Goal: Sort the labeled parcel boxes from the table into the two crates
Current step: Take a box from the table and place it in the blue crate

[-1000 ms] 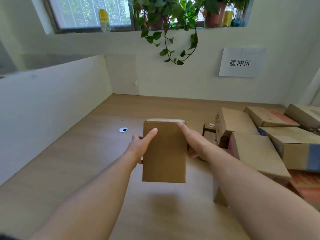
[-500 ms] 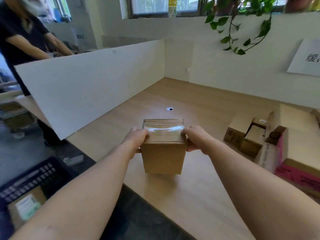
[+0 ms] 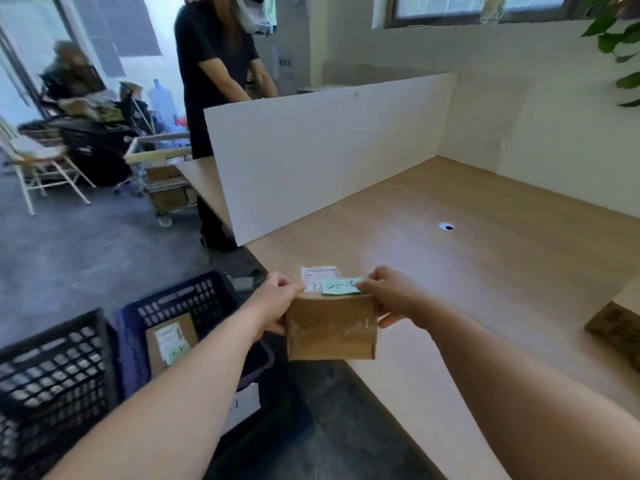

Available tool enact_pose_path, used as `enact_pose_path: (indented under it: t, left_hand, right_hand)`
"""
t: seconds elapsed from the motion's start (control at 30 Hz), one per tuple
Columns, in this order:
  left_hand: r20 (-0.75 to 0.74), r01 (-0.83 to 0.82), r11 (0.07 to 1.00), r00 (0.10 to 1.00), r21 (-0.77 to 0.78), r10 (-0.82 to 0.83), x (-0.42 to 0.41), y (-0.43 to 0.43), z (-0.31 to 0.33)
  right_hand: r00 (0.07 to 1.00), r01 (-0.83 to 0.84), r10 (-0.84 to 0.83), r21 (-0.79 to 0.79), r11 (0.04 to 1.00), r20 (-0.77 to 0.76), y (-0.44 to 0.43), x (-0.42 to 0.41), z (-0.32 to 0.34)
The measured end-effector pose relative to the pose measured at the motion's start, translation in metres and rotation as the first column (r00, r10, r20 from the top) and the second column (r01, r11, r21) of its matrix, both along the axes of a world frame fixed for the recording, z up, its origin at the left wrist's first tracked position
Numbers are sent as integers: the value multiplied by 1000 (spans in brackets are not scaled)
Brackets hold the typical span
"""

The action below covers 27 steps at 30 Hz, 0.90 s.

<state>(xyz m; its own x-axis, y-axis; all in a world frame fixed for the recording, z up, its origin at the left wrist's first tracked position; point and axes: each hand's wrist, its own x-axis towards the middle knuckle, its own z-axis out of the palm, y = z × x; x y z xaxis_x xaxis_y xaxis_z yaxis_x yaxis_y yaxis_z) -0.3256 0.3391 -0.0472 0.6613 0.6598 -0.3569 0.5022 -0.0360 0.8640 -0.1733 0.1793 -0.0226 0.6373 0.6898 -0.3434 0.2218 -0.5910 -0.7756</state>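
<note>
I hold a small brown cardboard parcel box [image 3: 330,327] in the air over the table's near left edge. Its top face shows a white shipping label and a green sticky note. My left hand [image 3: 277,301] grips its left side and my right hand [image 3: 391,296] grips its right side, fingers curled over the top edge. On the floor to the left stand a blue crate [image 3: 138,337], with one labeled parcel [image 3: 169,341] lying inside, and a black crate [image 3: 45,372] beside it.
The wooden table [image 3: 485,271] has a white divider panel [image 3: 329,150] along its left side. Another cardboard box [image 3: 616,327] lies at the right edge. A person in black [image 3: 214,81] stands behind the divider near a trolley [image 3: 162,174] and a chair.
My view has swung left, bringing the crates into sight. The box has been turned over in both hands, so its labeled face now points up, and it has moved toward the table's left edge.
</note>
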Motion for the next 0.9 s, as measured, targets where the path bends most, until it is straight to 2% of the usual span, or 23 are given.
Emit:
enact_pose_path:
  t: [0.1, 0.17, 0.37, 0.53, 0.9]
  left_hand:
    - [-32, -90, 989, 995, 121, 95, -34, 33, -21]
    - [-51, -112, 982, 991, 150, 121, -61, 54, -34]
    - [-32, -176, 984, 984, 23, 177, -140, 110, -60]
    - [-68, -227, 974, 971, 19, 227, -175, 162, -80]
    - [-64, -233, 970, 971, -68, 229, -180, 255, -123]
  right_hand:
    - [997, -63, 64, -26, 998, 33, 48, -25, -22]
    - [994, -98, 98, -18, 995, 39, 77, -43, -35]
    - [968, -247, 247, -28, 969, 31, 166, -98, -62]
    - [940, -342, 342, -41, 939, -15, 237, -127, -82]
    - [944, -331, 330, -130, 935, -32, 340, -131, -131]
